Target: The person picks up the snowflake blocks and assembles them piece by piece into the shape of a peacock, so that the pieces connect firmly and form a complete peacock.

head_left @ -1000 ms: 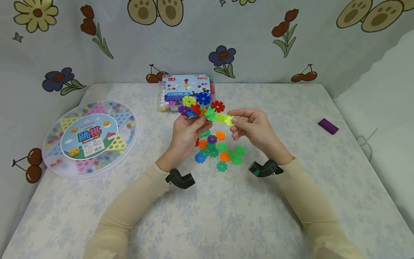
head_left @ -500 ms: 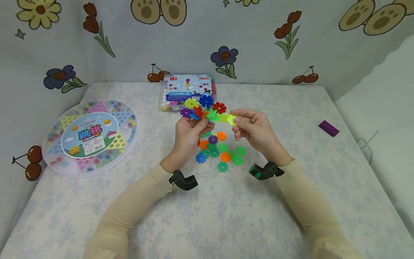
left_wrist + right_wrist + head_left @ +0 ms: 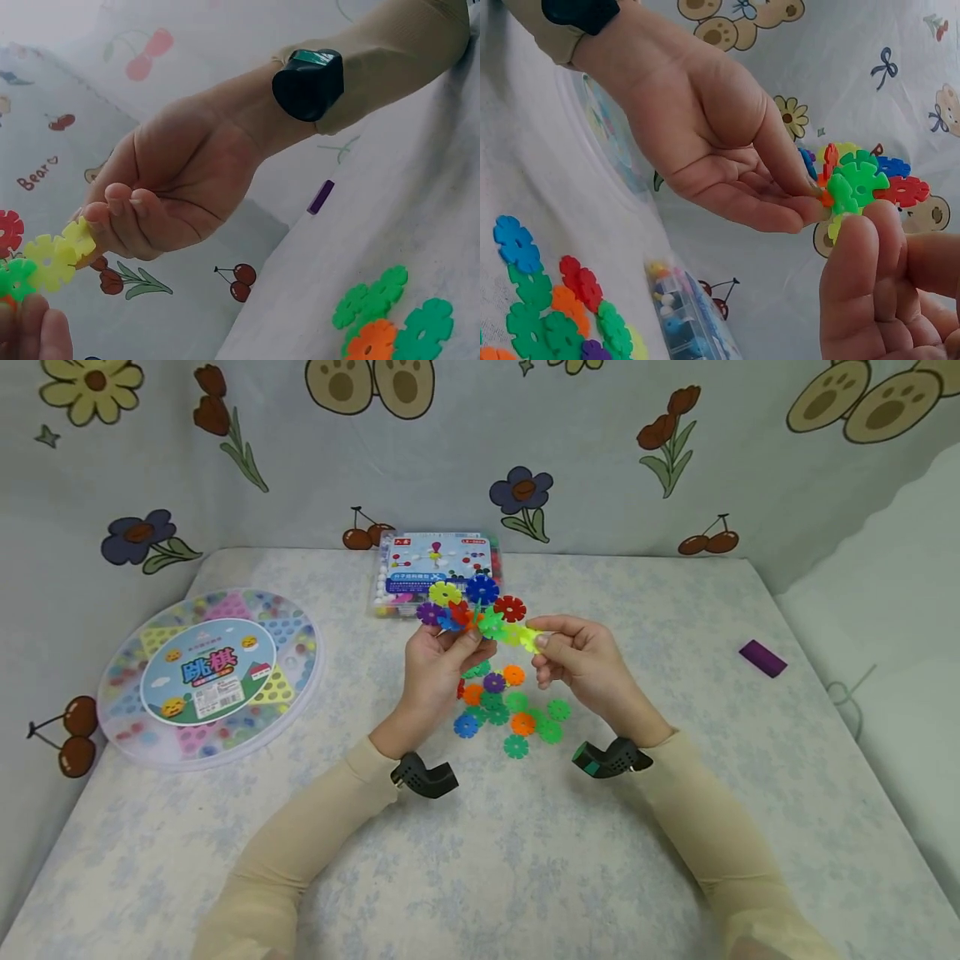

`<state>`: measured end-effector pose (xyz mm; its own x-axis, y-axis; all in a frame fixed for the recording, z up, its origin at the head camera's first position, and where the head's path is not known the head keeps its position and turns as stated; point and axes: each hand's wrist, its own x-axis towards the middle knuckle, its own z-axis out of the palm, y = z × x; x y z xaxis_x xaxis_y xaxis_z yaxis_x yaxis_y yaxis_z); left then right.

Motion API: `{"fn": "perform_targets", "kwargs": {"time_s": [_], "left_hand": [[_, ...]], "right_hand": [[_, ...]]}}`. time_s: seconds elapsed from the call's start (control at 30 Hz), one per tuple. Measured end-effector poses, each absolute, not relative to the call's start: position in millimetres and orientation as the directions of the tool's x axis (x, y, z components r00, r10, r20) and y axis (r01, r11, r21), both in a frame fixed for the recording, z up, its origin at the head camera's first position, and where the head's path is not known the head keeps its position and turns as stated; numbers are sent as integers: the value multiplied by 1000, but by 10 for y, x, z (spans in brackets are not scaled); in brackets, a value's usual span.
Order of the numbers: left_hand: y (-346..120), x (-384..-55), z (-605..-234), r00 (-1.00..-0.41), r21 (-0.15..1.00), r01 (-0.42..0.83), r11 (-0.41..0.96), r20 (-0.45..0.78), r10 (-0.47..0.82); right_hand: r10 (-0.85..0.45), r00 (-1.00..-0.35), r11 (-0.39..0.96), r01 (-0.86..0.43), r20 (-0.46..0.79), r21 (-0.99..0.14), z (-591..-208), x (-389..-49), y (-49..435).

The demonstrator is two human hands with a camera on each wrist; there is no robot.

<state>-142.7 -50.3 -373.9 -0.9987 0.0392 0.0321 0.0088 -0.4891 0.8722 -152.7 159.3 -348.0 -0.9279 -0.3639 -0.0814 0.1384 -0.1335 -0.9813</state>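
My left hand [image 3: 437, 677] pinches a cluster of joined snowflake discs [image 3: 459, 617] near its middle, holding it above the table. Blue, red, yellow, purple, orange and green discs fan out from it. On the right, my right hand [image 3: 588, 662] pinches a yellow snowflake disc [image 3: 529, 639] between thumb and index finger. In the left wrist view this yellow disc [image 3: 78, 238] meets another yellow disc [image 3: 49, 262], which joins a green disc [image 3: 16, 278] of the cluster. The right wrist view shows green discs [image 3: 859, 178] by the left fingertips; my right fingers hide the yellow end.
Loose snowflake discs [image 3: 522, 723], mostly green and orange, lie on the table below the hands. Behind stands a clear box of beads [image 3: 438, 560]. At left lies a round Chinese checkers set [image 3: 210, 681], and at right a purple piece [image 3: 762, 658].
Both hands stay close together with the cluster between them. The right hand has shifted slightly left, and the yellow disc in it has tilted a little.
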Motion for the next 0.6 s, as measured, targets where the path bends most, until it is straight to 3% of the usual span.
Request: {"fn": "perform_targets", "kwargs": {"time_s": [0.17,0.23,0.3,0.4,0.5,0.6], "left_hand": [[-503,-1491,-3714,-991,741,-131,-658,-106,79],[-506,-1517,-3716,-986,689,-163,-706,-146,85],[-511,-1530,-3718,-980,657,-186,-730,-173,94],[-514,-1529,-3720,-977,645,-205,-736,-181,113],[-520,-1514,-3722,-978,647,-206,-734,-166,129],[-526,-1505,-3717,-980,658,-200,-726,-146,137]], "right_hand": [[-361,-931,-103,96,-53,-990,-3584,-1622,1616],[-332,-942,37,45,-55,-998,-3677,-1695,1631],[-318,-945,280,-12,-81,-960,-3798,-1769,1636],[-363,-919,617,-115,-151,-779,-3969,-1841,1620],[-445,-871,738,-226,-207,-636,-4064,-1845,1575],[-488,-849,752,-290,-204,-592,-4091,-1820,1540]]}}
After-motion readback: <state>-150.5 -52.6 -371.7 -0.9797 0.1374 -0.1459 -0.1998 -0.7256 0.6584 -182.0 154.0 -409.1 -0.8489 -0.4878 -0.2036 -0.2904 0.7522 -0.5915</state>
